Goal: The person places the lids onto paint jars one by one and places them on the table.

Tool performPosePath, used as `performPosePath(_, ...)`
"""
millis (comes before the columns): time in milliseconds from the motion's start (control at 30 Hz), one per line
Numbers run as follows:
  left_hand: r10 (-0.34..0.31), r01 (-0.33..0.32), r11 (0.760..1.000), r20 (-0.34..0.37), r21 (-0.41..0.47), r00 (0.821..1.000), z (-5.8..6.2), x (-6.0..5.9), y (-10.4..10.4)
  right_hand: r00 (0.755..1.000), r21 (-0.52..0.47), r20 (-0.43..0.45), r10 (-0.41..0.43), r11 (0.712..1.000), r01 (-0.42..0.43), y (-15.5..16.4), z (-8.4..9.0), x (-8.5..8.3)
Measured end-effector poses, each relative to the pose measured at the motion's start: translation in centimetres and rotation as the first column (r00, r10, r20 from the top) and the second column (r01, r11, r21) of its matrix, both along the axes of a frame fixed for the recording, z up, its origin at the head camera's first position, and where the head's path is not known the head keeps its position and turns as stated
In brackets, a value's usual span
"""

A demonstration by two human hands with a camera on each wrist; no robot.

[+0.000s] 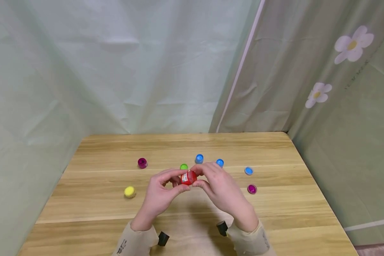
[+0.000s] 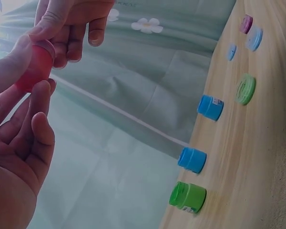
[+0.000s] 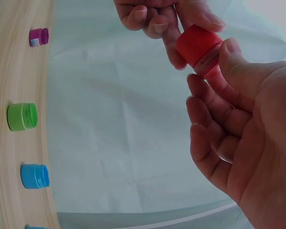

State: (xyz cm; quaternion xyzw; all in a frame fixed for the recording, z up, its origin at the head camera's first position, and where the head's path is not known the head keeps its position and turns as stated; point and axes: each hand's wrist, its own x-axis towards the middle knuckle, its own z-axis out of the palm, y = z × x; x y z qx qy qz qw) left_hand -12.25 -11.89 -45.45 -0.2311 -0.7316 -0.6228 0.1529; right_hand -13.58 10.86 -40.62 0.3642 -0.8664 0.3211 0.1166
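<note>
Both hands meet above the middle of the light wooden table (image 1: 192, 213), pinching a small red plastic pot with a white label (image 1: 188, 177) between them. The left hand (image 1: 161, 193) has thumb and fingertips closed on one end and the right hand (image 1: 219, 188) on the other. On the table beyond sit a green pot (image 1: 184, 166), two blue pots (image 1: 199, 158), a yellow pot (image 1: 129, 191) and a purple pot (image 1: 142, 163).

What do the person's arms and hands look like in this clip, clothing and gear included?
Both hands are bare, with no gloves or rings in view. The left hand and the right hand come out of beige long sleeves with small dark print near the cuffs. A small black device sits at each wrist.
</note>
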Motion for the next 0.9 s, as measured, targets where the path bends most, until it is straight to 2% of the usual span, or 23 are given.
performPosePath(467,0.039,-0.039,0.999,-0.017,-0.026,0.999,-0.1,0.13,0.15,1.0,0.015,-0.004,-0.014,1.0,0.014,-0.05,-0.1,0.13)
performPosePath(900,0.067,-0.068,0.996,-0.006,-0.063,0.998,-0.21,-0.11,0.05,0.998,-0.026,-0.07,-0.009,1.0,0.007,-0.11,-0.23,-0.13)
